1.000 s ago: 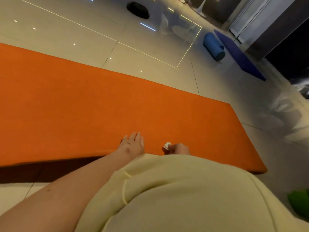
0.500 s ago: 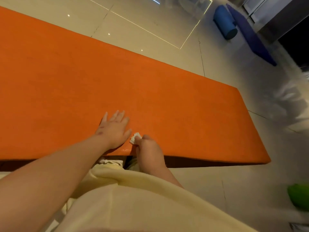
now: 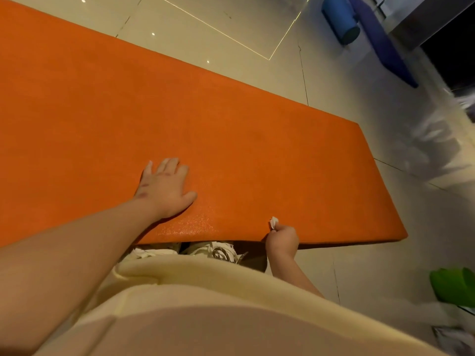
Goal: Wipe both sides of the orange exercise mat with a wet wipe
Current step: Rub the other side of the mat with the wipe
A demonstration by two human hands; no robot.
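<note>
The orange exercise mat [image 3: 257, 150] lies flat across the tiled floor, its right end in view and its left end cut off by the frame. My left hand [image 3: 165, 187] rests flat on the mat near its front edge, fingers spread. My right hand [image 3: 281, 240] sits at the mat's front edge further right, fingers curled round a small crumpled white wet wipe [image 3: 273, 222] that pokes out above the fist. A damp, shiny patch [image 3: 198, 224] shows on the mat between the two hands.
A rolled blue mat [image 3: 341, 19] and a flat dark blue mat [image 3: 388, 44] lie on the floor at the back right. A green object [image 3: 452, 286] sits at the right edge. My shoes [image 3: 218, 251] show under the mat's front edge.
My right hand has slid to the right along the mat's front edge with the wipe. My left hand has stayed flat on the mat, and the view has tilted further down.
</note>
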